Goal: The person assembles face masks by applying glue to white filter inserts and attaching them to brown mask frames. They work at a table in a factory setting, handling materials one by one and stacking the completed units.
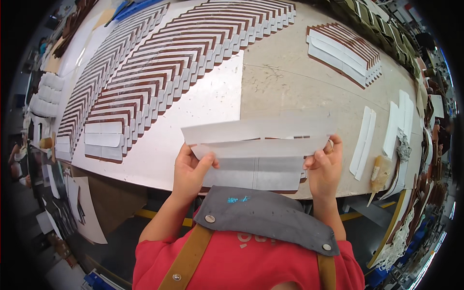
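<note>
A long pale white slotted strip (256, 133), thin like paper or card, is stretched between my hands over the table's front edge. Short slits run along its middle. My left hand (192, 169) pinches its left end, thumb in front and fingers behind. At the other end, my right hand (324, 166) is closed on the lower corner, with a ring on one finger. Below the strip lies a pale panel (276, 175) with brown showing at its edge; the strip covers its upper part.
Long overlapping rows of white-and-brown pieces (104, 140) fill the table's left and far side. A smaller fanned stack (338, 53) lies far right. Nearer, white strips (362, 143) rest beside a yellowish glue bottle (381, 173) with a nozzle. Green bundled material (377, 29) lines the far right edge.
</note>
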`<action>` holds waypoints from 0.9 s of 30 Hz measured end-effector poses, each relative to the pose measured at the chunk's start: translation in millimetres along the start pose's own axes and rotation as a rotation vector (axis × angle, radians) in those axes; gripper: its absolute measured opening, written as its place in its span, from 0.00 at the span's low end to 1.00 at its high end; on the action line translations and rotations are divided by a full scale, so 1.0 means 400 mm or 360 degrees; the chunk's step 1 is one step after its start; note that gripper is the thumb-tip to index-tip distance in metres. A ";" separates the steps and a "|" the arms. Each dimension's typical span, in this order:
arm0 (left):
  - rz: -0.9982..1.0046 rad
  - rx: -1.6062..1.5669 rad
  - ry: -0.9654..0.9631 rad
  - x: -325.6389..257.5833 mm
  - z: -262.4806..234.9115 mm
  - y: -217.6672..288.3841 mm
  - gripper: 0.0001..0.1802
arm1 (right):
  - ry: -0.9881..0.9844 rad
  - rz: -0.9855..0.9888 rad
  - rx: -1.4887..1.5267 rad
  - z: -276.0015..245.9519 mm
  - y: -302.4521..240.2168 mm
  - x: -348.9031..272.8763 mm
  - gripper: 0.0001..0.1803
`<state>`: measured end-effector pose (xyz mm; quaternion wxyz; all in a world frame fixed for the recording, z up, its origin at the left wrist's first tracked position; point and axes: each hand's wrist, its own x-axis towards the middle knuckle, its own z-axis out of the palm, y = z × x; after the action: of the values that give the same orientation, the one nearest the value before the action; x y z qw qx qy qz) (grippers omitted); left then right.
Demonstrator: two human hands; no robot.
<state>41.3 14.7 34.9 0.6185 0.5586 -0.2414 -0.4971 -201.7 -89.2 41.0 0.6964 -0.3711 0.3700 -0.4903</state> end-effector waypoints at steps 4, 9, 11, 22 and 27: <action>-0.0172 0.0206 0.0029 -0.048 -0.043 -0.039 0.12 | 0.0013 0.0106 -0.0590 -0.047 0.023 -0.066 0.29; -0.0029 0.0802 0.0139 -0.076 -0.053 -0.062 0.13 | -0.0076 0.0151 -0.0819 -0.087 0.065 -0.107 0.30; 0.0059 0.1030 0.0132 -0.078 -0.059 -0.070 0.12 | -0.0125 0.0137 -0.0902 -0.087 0.066 -0.105 0.28; 0.0349 0.1657 -0.0098 -0.040 -0.041 -0.025 0.15 | -0.0106 0.0304 -0.1128 -0.078 0.057 -0.097 0.18; 0.0364 0.1667 -0.0143 -0.042 -0.046 -0.030 0.17 | -0.0118 0.0304 -0.1200 -0.080 0.061 -0.097 0.19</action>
<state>46.4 39.1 23.3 0.2965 0.7406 -0.5426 -0.2630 -229.6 -51.0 11.0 0.5667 -0.5823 0.5316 -0.2391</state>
